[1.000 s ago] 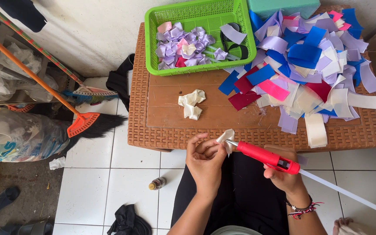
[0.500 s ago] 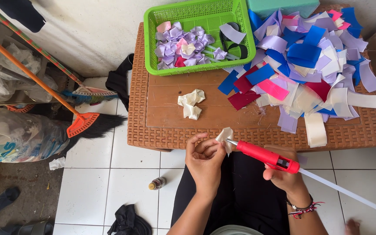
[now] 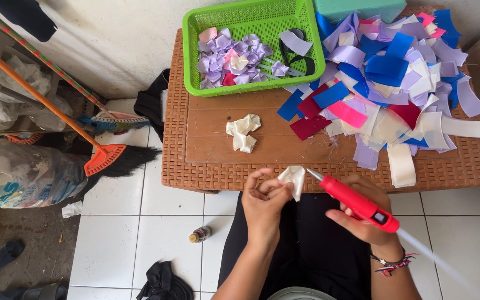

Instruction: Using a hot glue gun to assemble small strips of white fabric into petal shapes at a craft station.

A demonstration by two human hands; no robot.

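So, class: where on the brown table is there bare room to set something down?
The table is bare left of the cream folded pieces, and between them and the ribbon pile. The right half is crowded, and the green basket fills the back.

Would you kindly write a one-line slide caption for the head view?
Left hand pinches a folded cream ribbon piece while the right hand aims a red glue gun at it.

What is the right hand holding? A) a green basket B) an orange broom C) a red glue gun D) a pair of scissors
C: the right hand is wrapped around a red glue gun, its tip pointing at the folded white ribbon piece pinched in the left hand.
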